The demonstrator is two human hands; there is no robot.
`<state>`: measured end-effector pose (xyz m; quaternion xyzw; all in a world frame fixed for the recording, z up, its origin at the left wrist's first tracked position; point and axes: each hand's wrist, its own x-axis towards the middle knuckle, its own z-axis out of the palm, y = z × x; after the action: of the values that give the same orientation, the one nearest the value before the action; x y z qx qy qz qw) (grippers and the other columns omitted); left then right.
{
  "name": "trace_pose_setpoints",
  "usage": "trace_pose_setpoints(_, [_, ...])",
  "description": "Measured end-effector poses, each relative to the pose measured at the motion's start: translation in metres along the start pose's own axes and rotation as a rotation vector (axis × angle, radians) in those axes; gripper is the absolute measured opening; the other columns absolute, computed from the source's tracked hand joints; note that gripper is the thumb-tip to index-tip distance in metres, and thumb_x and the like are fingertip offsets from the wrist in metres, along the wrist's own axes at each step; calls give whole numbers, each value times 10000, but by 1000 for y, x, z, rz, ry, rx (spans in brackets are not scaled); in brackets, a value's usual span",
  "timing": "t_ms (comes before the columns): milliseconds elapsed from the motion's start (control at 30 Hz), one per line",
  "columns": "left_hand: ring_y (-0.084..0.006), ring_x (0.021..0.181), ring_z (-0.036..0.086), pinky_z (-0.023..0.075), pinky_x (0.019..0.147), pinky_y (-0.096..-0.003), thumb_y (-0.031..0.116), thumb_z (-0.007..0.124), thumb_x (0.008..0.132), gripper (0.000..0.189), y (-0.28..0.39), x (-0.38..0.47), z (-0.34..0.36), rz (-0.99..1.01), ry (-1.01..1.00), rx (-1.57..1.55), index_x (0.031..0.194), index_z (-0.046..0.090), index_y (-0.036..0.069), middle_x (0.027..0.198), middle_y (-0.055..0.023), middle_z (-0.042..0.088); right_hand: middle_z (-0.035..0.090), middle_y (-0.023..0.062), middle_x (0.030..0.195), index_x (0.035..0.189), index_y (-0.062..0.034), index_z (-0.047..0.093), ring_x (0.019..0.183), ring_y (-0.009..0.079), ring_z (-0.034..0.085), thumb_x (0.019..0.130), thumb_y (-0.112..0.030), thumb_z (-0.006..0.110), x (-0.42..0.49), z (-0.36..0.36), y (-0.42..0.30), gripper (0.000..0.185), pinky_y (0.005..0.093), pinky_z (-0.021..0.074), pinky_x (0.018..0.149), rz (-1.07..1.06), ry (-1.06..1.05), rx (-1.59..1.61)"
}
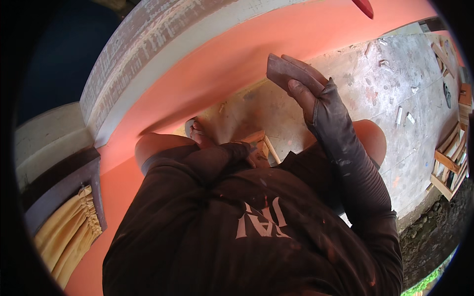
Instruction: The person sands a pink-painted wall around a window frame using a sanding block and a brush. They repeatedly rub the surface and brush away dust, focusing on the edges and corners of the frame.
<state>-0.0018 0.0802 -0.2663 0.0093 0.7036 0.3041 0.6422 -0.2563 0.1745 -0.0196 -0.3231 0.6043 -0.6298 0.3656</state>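
Note:
My right hand [305,92] is raised in front of the salmon-painted wall [237,74]. Its thumb and fingers grip a flat, dusty brown pad [289,74], possibly folded sandpaper, with its free end towards the wall. A dark sleeve covers that arm up to the palm. Low in my lap, between my knees, rests my left hand [253,160], mostly in shadow and partly covered by its sleeve. Whether it holds anything cannot be made out. Above the wall runs a ledge [148,51] with patchy, worn white and brownish paint.
Below me stands a small wooden frame [272,148], perhaps a stool. Scraps lie on the dusty concrete floor [370,92]. Wooden frames [450,161] are at the right, near the floor's edge and dark soil [429,236]. A yellow curtain [70,229] hangs at left; a red object [364,7] juts in above.

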Motion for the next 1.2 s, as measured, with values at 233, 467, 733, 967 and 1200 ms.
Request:
trace_pose_setpoints(233, [-308,1338,604,444,1123,-456,597,641,933,647,-14,7,13,57,-154,8,1393,693,145,1447,-126,646,685,123,1345,1317,7,662,1243,248,664,1074,-2,501,38,11,11,291,355,477,1094,108,41,-63])
trace_pose_setpoints(467, [-306,1357,593,440,1128,-466,598,622,943,641,-10,12,33,113,-242,22,1406,685,160,1469,-114,633,687,122,1324,1267,25,665,1205,227,688,1077,-31,503,51,13,3,256,353,513,991,284,115,-41])
trace_pose_setpoints(733, [-304,1379,580,436,1133,-477,599,601,955,634,-2,35,59,136,-304,110,1421,677,177,1494,-101,618,675,161,1244,1344,59,614,1112,226,657,1033,-60,560,34,25,-14,338,354,526,982,389,136,99])
trace_pose_setpoints(967, [-302,1399,568,432,1137,-486,600,583,965,628,-10,59,75,162,-315,196,1434,669,192,1516,-90,605,616,245,1379,1384,104,581,1289,317,607,1049,-17,499,20,35,-29,365,410,485,1127,280,91,78])
trace_pose_setpoints(1200, [-330,1439,532,436,1138,-517,629,543,966,657,-1,55,59,71,-255,287,1451,655,201,1554,-103,570,667,194,1290,1496,88,484,1118,247,657,1012,-114,583,2,56,-35,534,369,512,1021,287,237,153])
